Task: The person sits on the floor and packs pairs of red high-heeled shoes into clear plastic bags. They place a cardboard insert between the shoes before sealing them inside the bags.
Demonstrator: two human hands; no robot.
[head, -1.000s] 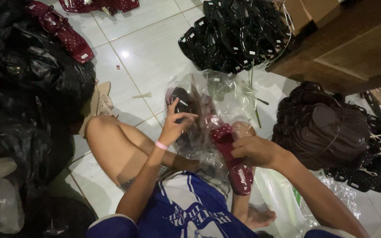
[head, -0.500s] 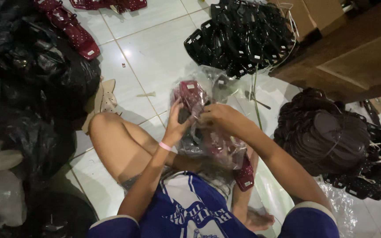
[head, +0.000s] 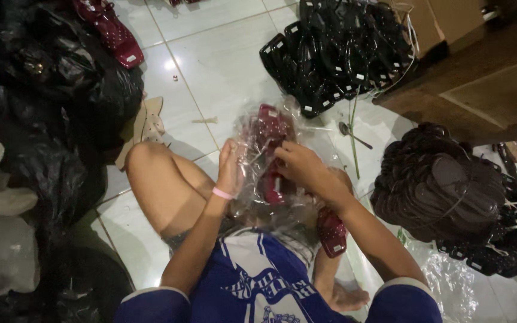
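A clear plastic bag is held up in front of me over my lap. My left hand grips its left edge, a pink band on the wrist. My right hand is at the bag's mouth, fingers closed on a dark red studded sandal that sits inside the bag. A second dark red sandal lies on my right leg below the right forearm.
Black sandals are heaped at the top and at the right edge. A stack of brown soles sits right. Black bags fill the left. A red sandal and a beige one lie on the white tiles.
My right hand has come up from the sandal on my leg to the bag's mouth. A red sandal now sits inside the bag, which both hands hold.
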